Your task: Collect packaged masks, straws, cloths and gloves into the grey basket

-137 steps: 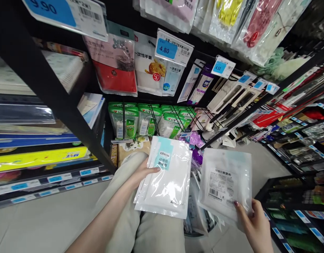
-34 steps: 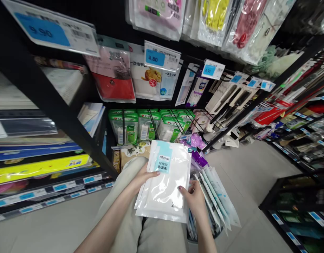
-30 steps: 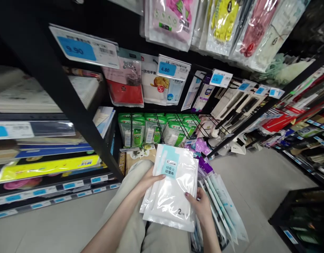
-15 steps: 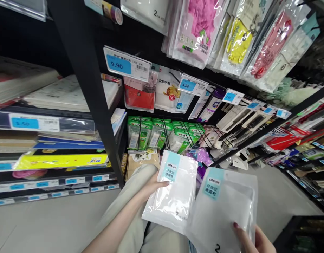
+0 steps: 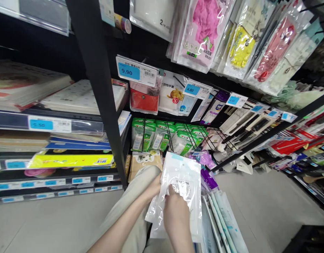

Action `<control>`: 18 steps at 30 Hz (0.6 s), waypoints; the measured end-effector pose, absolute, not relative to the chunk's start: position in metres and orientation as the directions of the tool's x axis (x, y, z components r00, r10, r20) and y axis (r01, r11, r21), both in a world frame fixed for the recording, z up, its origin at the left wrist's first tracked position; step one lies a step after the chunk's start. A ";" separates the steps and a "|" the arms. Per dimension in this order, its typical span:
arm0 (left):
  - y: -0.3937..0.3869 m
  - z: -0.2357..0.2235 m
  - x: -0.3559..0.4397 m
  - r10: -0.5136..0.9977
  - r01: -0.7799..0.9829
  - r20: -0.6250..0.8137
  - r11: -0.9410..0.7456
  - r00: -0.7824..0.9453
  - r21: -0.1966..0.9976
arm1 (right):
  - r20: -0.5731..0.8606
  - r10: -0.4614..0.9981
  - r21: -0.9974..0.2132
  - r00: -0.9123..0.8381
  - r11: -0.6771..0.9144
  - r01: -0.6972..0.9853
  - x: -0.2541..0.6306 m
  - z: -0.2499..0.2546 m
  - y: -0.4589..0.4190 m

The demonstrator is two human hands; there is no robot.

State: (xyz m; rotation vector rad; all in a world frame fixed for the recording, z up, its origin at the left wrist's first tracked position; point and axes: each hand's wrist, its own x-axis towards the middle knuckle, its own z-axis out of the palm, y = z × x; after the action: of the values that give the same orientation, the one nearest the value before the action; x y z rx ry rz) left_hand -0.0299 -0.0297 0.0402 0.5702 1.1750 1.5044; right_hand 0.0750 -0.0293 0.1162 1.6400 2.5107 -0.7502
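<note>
The black shelf rack [image 5: 100, 88] fills most of your view, with grey floor [image 5: 62, 225] beneath it. Your pale-trousered knee [image 5: 143, 178] rises below the row of green-topped packs [image 5: 162, 137]. To the right, just beside your lap, several white-and-teal packets [image 5: 226, 221] lean together. Your front white packet [image 5: 195, 211] is tilted over your lap, printed back facing you, overlapping another packet [image 5: 150, 212] at its lower left. Your right hand [image 5: 177, 211] lies across its front, index finger stretched out, the others folded; you cannot tell whether they pinch anything. Your left hand [image 5: 155, 184] is at the packets' left edge, fingers hidden, so you cannot tell how they close. Your right index fingertip is over the left part of the small printed label [image 5: 189, 191].
</note>
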 end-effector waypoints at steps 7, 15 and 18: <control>-0.027 0.030 -0.033 0.947 -0.402 -0.193 0.076 -0.258 0.912 | -0.039 0.999 -0.602 -0.003 -0.021 0.799 0.175 0.075 -0.002; -0.027 0.029 -0.031 0.951 -0.392 -0.191 0.085 -0.241 0.916 | -0.267 0.960 -0.932 -0.080 -0.236 0.276 0.175 0.017 -0.008; -0.027 0.032 -0.031 0.946 -0.391 -0.208 0.098 -0.248 0.915 | -0.277 0.957 -0.938 -0.082 -0.251 0.239 0.173 0.021 -0.007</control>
State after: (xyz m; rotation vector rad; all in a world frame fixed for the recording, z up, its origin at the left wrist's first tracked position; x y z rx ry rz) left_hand -0.0312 -0.0268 0.0319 0.6574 1.1859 1.4493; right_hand 0.1726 -0.0075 0.0208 2.3908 2.0759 -2.1604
